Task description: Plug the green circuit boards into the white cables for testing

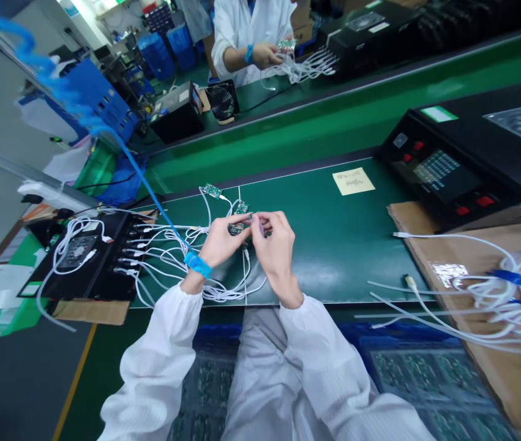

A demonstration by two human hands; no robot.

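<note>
My left hand (224,241), with a blue strap (198,264) around its wrist, is closed on a small green circuit board (235,229). The fingers of my right hand (273,244) are pinched together against the left fingertips; whatever they hold is mostly hidden. Just beyond the hands, two more circuit boards, one farther back (213,190) and one nearer (242,207), lie on the green mat. White cables (187,236) run from the boards and the area under my left hand to the plugs along a black box (99,263) at the left.
A black device with red buttons (457,159) stands at the right, near a yellow note (353,181). Bundled white cables (494,288) lie on cardboard (453,245). A coiled blue cord (136,165) crosses to my wrist. Across the bench, another person's hand (266,55) holds a board.
</note>
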